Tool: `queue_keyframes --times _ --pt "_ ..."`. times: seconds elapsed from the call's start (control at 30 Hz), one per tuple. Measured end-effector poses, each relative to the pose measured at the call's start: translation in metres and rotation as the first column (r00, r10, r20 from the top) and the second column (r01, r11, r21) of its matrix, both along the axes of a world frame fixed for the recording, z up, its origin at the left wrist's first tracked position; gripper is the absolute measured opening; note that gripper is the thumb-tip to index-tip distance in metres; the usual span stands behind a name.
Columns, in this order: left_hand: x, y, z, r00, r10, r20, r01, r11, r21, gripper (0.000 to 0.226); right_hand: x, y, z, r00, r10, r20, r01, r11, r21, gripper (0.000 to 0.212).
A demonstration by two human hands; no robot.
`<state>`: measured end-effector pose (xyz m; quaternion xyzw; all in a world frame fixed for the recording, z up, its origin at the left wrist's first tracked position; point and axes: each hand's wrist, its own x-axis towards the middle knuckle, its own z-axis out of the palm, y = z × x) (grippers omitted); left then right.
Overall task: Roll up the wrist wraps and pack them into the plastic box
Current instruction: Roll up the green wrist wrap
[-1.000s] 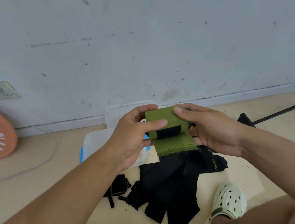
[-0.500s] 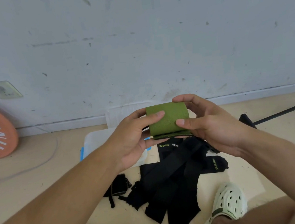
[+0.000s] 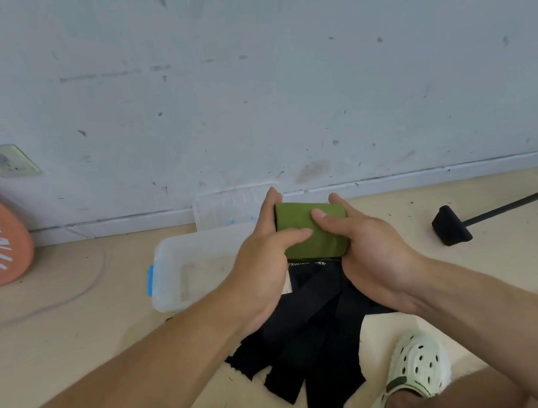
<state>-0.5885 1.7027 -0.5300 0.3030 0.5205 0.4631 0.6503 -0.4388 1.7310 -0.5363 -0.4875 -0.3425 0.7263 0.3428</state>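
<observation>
We view from one head-worn wide-angle camera, facing forward and down, close above the floor [image 3: 75, 346] toward the wall [image 3: 244, 71].

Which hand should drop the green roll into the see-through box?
Probably the left hand. It already grips the rolled green fabric wrist wrap, and the clear plastic box sits on its side. The right hand is farther away.
</observation>
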Motion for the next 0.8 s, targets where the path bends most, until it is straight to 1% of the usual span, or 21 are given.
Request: queue_keyframes --times 0.07,0.17,0.3,0.4,0.47,0.5,0.53,0.6,0.67,0.73,0.8 --pt "0.002 -0.002 -0.003 0.999 0.014 0.033 -0.014 1.0 -0.022 0.077 -0.001 -0.003 0.0 1.0 -0.016 -0.019 0.016 1.0 -0.009 0.091" --pt "0.002 -0.003 -0.005 0.997 0.032 0.064 -0.03 0.999 -0.031 0.073 0.001 -0.003 -0.002 1.0 -0.001 -0.027 0.001 1.0 -0.01 0.089" --pt "-0.003 -0.004 -0.006 1.0 0.003 0.014 -0.003 1.0 -0.016 0.074 0.002 0.003 -0.001 0.996 0.086 0.015 -0.086 0.996 0.011 0.097" --pt "-0.011 0.001 -0.002 0.999 -0.006 -0.04 0.006 1.0 -0.011 0.074 0.006 0.01 0.007 0.987 0.156 0.048 -0.158 0.987 0.038 0.098" --pt "-0.019 0.005 0.0 0.994 -0.05 -0.102 0.049 0.999 -0.006 0.082 0.011 0.017 0.01 0.977 0.199 0.073 -0.203 0.978 0.047 0.103" --pt "-0.023 0.007 0.002 0.984 -0.08 -0.157 0.08 0.997 -0.004 0.087 0.013 0.02 0.012 0.972 0.22 0.083 -0.224 0.974 0.042 0.102" --pt "-0.027 0.009 0.004 0.97 -0.114 -0.217 0.117 0.993 0.001 0.088 0.014 0.022 0.013 0.967 0.239 0.091 -0.243 0.97 0.033 0.101" --pt "-0.032 0.01 0.005 0.931 -0.169 -0.324 0.184 0.983 0.018 0.078 0.017 0.024 0.013 0.958 0.269 0.101 -0.271 0.963 0.005 0.098" --pt "-0.037 0.01 0.004 0.891 -0.186 -0.415 0.231 0.971 0.06 0.068 0.02 0.025 0.012 0.947 0.3 0.113 -0.298 0.954 -0.033 0.093" --pt "-0.041 0.01 0.001 0.854 -0.172 -0.491 0.253 0.962 0.102 0.064 0.021 0.025 0.012 0.932 0.343 0.114 -0.338 0.939 -0.063 0.082" --pt "-0.043 0.01 -0.002 0.849 -0.137 -0.51 0.239 0.961 0.14 0.064 0.02 0.025 0.012 0.918 0.381 0.107 -0.378 0.925 -0.049 0.063"
